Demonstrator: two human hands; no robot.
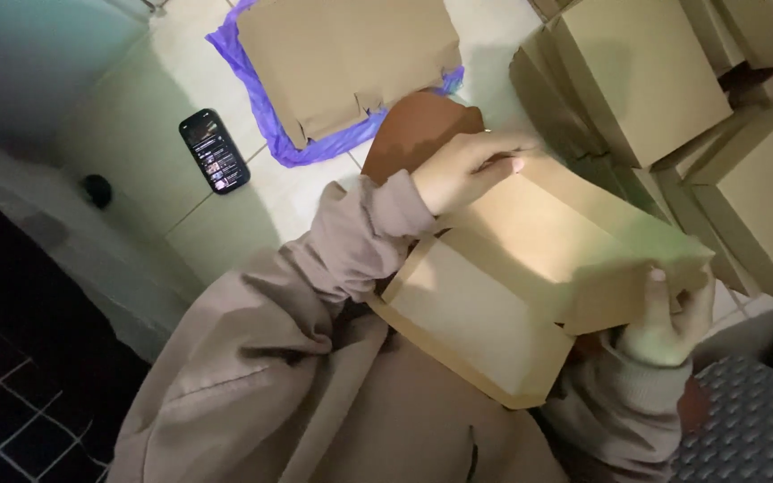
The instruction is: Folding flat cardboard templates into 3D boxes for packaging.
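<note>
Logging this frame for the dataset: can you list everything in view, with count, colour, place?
Half-folded cardboard box: 1, tan, centre, held in both hands over the lap.
Flat cardboard sheets: a stack, count unclear, brown, top centre on the plastic sheet.
Plastic sheet: 1, purple, on the floor under the flat cardboard.
Folded boxes: several, exact count unclear, tan, stacked at upper right.
Phone: 1, black, screen lit, on the tiled floor at upper left.
Small round object: 1, black, left, too dim to identify.
Textured mat: 1, grey, bottom right.
Sleeves: 2, beige.
Left hand: gripping the box's top edge.
Right hand: gripping the box's lower right corner.
</note>
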